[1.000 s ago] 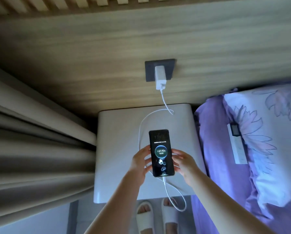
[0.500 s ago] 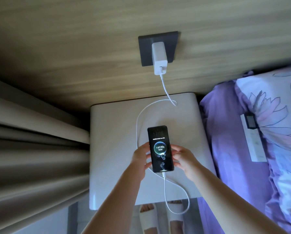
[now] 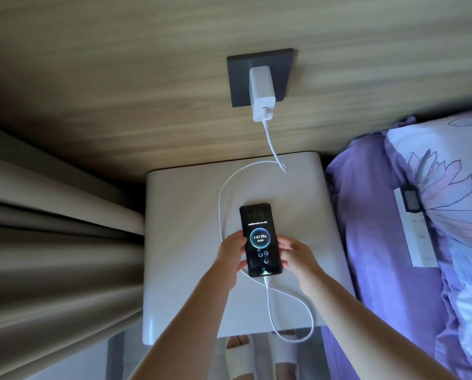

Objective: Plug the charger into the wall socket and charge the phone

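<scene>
- A wood-grain wall panel [image 3: 119, 78] fills the top of the view, running behind everything else.
- Beige curtains [image 3: 51, 242] hang in heavy folds down the left side, next to the nightstand.
- A bed with a purple sheet [image 3: 366, 229] lies along the right, just beside the nightstand, with a floral pillow [image 3: 454, 201] on it and a white remote control [image 3: 415, 229] resting at the pillow's edge.
- A white nightstand [image 3: 180, 242] with rounded corners stands against the wall panel, between curtains and bed.
- The left hand [image 3: 229, 253] grips the phone's left edge, fingers curled around it.
- The right hand [image 3: 298, 255] grips the phone's right edge, fingertips pressed on the side.
- The phone [image 3: 259, 239] lies face up over the middle of the nightstand, held between both hands; whether it rests on the surface I cannot tell. Its screen glows with a charging ring reading 61.95%.
- A dark wall socket [image 3: 240, 78] is set in the panel above the nightstand.
- The white charger [image 3: 261, 91] is plugged into that socket.
- The white cable [image 3: 221, 193] drops from the charger, loops left across the nightstand, passes over the front edge and curves back into the phone's bottom end.
- White slippers [image 3: 240, 355] on the person's feet show below the nightstand's front edge.
</scene>
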The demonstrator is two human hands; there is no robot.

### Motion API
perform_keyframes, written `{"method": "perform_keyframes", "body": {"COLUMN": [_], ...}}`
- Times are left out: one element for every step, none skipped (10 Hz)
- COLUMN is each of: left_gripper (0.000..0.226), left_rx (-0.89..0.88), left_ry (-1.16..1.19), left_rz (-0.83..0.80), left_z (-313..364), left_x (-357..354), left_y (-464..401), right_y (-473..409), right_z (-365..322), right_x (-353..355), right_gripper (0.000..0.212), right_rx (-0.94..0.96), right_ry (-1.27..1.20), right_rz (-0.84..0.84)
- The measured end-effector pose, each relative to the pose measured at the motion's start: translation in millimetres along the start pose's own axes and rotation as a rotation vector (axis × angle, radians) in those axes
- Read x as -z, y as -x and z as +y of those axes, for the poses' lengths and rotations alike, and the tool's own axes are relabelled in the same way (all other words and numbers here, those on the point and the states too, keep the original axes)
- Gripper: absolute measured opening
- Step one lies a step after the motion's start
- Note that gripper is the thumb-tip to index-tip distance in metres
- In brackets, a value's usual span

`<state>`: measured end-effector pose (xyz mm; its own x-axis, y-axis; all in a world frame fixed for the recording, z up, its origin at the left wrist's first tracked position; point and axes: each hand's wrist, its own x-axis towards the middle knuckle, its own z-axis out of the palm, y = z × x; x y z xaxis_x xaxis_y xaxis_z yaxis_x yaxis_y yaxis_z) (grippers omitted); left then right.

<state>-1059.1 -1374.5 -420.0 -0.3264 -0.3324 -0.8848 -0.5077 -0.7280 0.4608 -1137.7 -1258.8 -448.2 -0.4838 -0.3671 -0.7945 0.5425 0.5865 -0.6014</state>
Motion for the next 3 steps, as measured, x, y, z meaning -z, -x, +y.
{"method": "perform_keyframes", "body": {"left_gripper": [0.027,0.015,0.022], "left_rx": [0.007,0.040,0.038], "left_ry": [-0.017,-0.067,-0.178], "left_rz": [0.031,0.059,0.072], "left_z": [-1,4,2], "left_x": [0,1,5], "left_y": [6,17,33], "right_y": [4,13,31], "right_z": [1,-7,-13], "right_x": [-1,-2,-3], "right_gripper": [0.050,0.047,0.036], "right_rx": [0.010,0.004,0.061], "right_ry": [0.051,0.076,0.145], "right_rz": [0.010,0.031,0.064]}}
